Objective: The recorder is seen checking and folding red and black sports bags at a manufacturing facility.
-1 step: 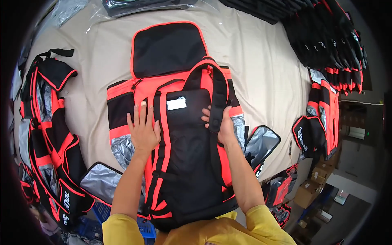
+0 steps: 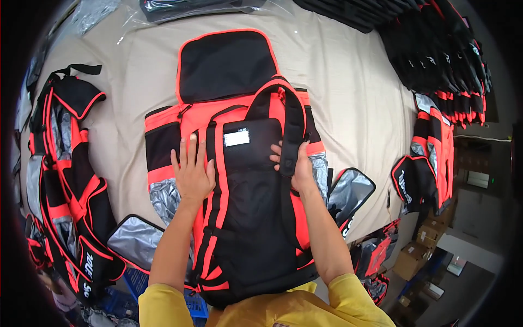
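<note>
A black and coral-red backpack (image 2: 250, 201) lies back side up in front of me, its black lid flap (image 2: 229, 65) folded out toward the far side. A white label (image 2: 237, 138) sits on its upper back panel. My left hand (image 2: 194, 174) rests flat on the red fabric left of the back panel, fingers spread, holding nothing. On the right, my right hand (image 2: 299, 166) is wrapped round the padded black shoulder strap (image 2: 294, 120), fingertips showing on its inner side and thumb on the outer. Silver lining shows on side pieces (image 2: 354, 188) spread out beside the bag.
Similar bags (image 2: 68, 185) lie along the left of the beige-covered table (image 2: 348, 71). A stack of black and red bags (image 2: 436, 60) fills the far right, with another bag (image 2: 433, 152) nearer. Clear plastic wrap (image 2: 207, 13) lies at the far edge. Cardboard boxes (image 2: 411, 259) and a blue crate (image 2: 196, 305) stand lower.
</note>
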Action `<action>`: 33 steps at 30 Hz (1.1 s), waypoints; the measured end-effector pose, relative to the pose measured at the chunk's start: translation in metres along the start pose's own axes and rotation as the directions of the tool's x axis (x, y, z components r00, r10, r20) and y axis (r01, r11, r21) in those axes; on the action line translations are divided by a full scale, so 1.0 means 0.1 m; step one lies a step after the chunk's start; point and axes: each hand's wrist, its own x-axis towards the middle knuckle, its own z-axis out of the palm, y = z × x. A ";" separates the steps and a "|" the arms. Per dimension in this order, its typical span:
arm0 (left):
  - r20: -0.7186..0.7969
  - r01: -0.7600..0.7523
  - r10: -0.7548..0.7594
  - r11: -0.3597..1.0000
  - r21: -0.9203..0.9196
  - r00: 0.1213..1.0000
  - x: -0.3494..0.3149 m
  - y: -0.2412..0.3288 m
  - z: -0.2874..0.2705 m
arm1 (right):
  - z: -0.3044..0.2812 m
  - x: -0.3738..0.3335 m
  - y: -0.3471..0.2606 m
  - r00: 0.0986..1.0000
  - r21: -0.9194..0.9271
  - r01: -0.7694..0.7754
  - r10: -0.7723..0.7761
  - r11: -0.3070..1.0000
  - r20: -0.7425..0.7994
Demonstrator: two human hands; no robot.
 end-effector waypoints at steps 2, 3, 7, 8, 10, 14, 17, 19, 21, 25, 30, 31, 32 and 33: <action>-0.079 -0.027 0.024 0.999 -0.026 0.997 -0.04 -0.04 0.00 | 0.01 0.03 0.02 0.999 0.013 0.006 -0.007 1.000 0.039; -0.095 -0.023 0.019 0.999 -0.036 0.995 -0.05 -0.03 0.01 | -0.01 0.04 0.05 0.998 0.021 0.010 -0.011 1.000 0.056; -0.020 0.067 -0.071 0.986 -0.152 0.997 0.00 0.01 -0.11 | -0.02 0.06 0.02 0.996 0.007 0.036 -0.037 0.999 0.083; 0.047 0.146 -0.138 0.955 -0.259 0.989 -0.03 0.06 -0.16 | -0.06 0.07 0.03 0.993 0.018 0.041 -0.043 0.999 0.108; 0.358 0.350 -0.190 0.816 -0.459 0.914 -0.07 0.46 -0.87 | -0.19 0.06 0.01 0.996 0.030 0.024 -0.026 0.999 0.088; 0.529 0.243 -0.119 0.955 -0.171 0.840 -1.10 0.67 -1.60 | -0.12 0.06 -0.01 0.992 0.018 0.024 -0.026 1.000 0.123; 0.482 0.338 -0.221 0.926 -0.170 0.848 -1.68 0.66 -1.41 | -0.08 0.06 -0.03 0.983 0.025 0.046 -0.050 0.999 0.178; 0.308 0.334 -0.282 0.933 -0.133 0.909 -1.90 0.69 -1.06 | -0.08 0.05 -0.04 0.984 0.015 0.041 -0.043 0.999 0.173; 0.194 0.299 -0.279 0.951 -0.082 0.941 -1.98 0.71 -0.73 | -0.06 0.05 -0.04 0.983 0.003 0.045 -0.045 0.999 0.179; 0.049 0.266 -0.263 0.961 -0.076 0.964 -2.02 0.74 -0.51 | -0.15 0.00 -0.03 0.983 0.036 0.046 -0.051 0.998 0.178; 0.037 0.275 -0.274 0.961 -0.028 0.961 -2.14 0.70 -0.44 | -0.29 -0.53 -0.16 0.962 0.247 -0.160 0.094 0.956 0.257; 0.032 0.274 -0.273 0.961 -0.034 0.962 -2.15 0.68 -0.43 | -0.32 -0.71 -0.17 0.963 0.245 -0.153 0.089 0.957 0.256; 0.014 0.276 -0.276 0.961 -0.026 0.961 -2.17 0.68 -0.41 | -0.35 -0.88 -0.19 0.963 0.226 -0.165 0.107 0.960 0.249; -0.005 0.268 -0.269 0.963 -0.029 0.963 -2.13 0.69 -0.39 | -0.42 -1.04 -0.23 0.966 0.210 -0.165 0.115 0.964 0.231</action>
